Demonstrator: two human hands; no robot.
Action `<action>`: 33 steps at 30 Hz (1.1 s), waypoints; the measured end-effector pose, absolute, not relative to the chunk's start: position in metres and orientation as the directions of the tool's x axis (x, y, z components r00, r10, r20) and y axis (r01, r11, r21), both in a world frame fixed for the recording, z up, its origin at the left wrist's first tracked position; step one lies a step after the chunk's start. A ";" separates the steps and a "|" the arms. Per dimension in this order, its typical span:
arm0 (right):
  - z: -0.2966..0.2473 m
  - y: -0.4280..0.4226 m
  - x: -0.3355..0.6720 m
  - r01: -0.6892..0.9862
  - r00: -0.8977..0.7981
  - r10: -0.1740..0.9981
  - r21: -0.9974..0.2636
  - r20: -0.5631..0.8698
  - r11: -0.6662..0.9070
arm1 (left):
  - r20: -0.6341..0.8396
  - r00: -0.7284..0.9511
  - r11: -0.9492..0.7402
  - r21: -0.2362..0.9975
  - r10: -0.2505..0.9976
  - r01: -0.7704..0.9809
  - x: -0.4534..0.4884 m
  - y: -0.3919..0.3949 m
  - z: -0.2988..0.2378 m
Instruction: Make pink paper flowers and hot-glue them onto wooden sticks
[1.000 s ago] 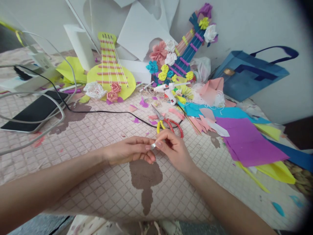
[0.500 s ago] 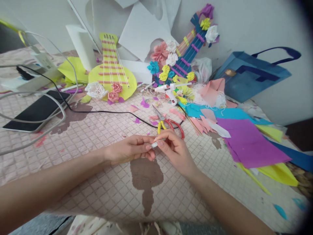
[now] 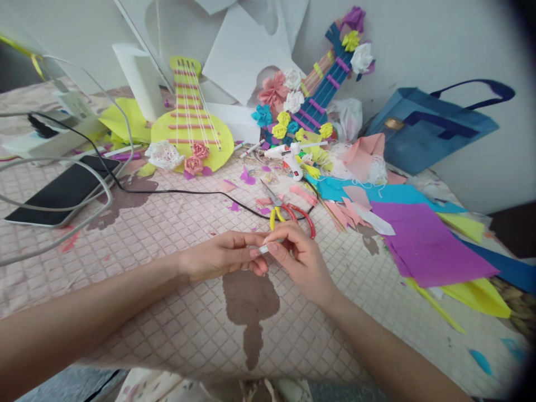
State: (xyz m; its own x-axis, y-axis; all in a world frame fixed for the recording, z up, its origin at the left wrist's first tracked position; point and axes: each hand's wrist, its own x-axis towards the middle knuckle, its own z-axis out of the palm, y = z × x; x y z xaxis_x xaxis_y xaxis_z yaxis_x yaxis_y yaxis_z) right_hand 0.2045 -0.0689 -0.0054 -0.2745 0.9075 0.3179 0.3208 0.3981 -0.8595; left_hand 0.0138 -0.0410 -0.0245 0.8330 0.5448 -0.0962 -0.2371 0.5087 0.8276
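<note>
My left hand (image 3: 221, 258) and my right hand (image 3: 299, 259) meet above the pink quilted cloth (image 3: 176, 223), fingertips pinched together on a small pale strip of paper (image 3: 264, 249). Both hands are closed on it. Just beyond my right hand lie scissors (image 3: 288, 211) with yellow and red handles. A black cable (image 3: 180, 192) runs across the cloth behind my hands.
A yellow paper guitar (image 3: 190, 125) and a blue one with paper flowers (image 3: 312, 100) lean at the back. A white glue gun (image 3: 288, 156), coloured paper sheets (image 3: 422, 240), a blue bag (image 3: 427, 125), a phone (image 3: 62, 187) and grey cables (image 3: 58, 223) surround the work spot.
Both hands stay together on the strip; the fingers have shifted only slightly, turning the strip a little between them.
</note>
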 end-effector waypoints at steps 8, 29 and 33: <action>-0.004 -0.072 0.203 0.309 -0.272 0.904 -0.860 0.329 0.406 | -0.109 0.813 0.437 0.880 0.571 -0.189 0.014 -0.040 -0.022; -0.004 -0.073 0.201 0.282 -0.285 0.905 -0.875 0.316 0.394 | -0.106 0.846 0.378 0.918 0.523 -0.118 0.011 -0.037 -0.020; -0.005 -0.072 0.201 0.295 -0.281 0.906 -0.870 0.317 0.396 | -0.110 0.858 0.384 0.917 0.501 -0.107 0.010 -0.036 -0.018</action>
State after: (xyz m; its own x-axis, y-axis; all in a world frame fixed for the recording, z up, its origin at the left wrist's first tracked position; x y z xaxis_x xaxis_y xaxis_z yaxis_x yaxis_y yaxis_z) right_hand 0.2010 -0.0723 -0.0048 -0.2812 0.9059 0.3166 0.2952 0.3956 -0.8697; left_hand 0.0096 -0.0360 -0.0183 0.8583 0.5012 -0.1100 -0.1067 0.3840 0.9172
